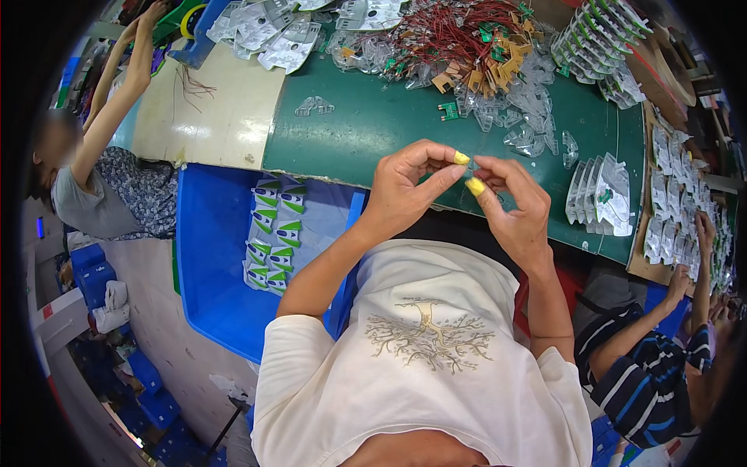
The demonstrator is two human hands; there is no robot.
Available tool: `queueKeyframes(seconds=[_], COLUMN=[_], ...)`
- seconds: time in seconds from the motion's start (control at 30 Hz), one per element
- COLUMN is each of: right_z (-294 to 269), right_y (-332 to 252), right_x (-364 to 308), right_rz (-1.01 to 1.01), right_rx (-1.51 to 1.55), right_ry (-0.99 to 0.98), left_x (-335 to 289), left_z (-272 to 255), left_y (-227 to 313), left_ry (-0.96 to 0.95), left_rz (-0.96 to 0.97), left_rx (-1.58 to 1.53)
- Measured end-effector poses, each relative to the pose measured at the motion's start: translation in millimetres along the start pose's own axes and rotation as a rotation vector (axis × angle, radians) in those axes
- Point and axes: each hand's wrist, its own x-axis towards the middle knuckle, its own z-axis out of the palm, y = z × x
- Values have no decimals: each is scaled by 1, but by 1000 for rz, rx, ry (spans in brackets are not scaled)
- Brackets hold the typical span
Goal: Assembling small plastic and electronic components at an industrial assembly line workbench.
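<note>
Over the near edge of the green work surface (366, 124), my left hand (412, 183) and my right hand (517, 206) meet in front of my chest. Both are closed in a pinch, thumb against fingers. Something small and thin sits between the fingertips, too small to make out. Yellow wrapping covers my left index fingertip and my right thumb tip. Beyond the hands lie a small green circuit board (449, 111) and loose clear plastic parts (525, 140). To the right stands a row of white and grey plastic housings (599, 194).
A heap of red wires (451, 39) with tan and green pieces lies at the back. More housings are stacked at the back right (595, 39). Left of me, a blue bin (218, 296) holds white-and-green parts (272, 233). Other people (646, 366) work on both sides.
</note>
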Motion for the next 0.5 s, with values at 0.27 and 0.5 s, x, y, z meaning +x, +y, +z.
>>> queueKeyframes(seconds=[0.27, 0.5], right_z=[7, -4], right_y=[-1, 5], right_x=[4, -1], right_rz=[-38, 105], right_rx=[-63, 132], right_ry=[15, -149], left_x=[-4, -11], left_z=[0, -7], left_y=[-4, -7], left_ry=[54, -65], left_rz=[-4, -160], left_rx=[19, -52])
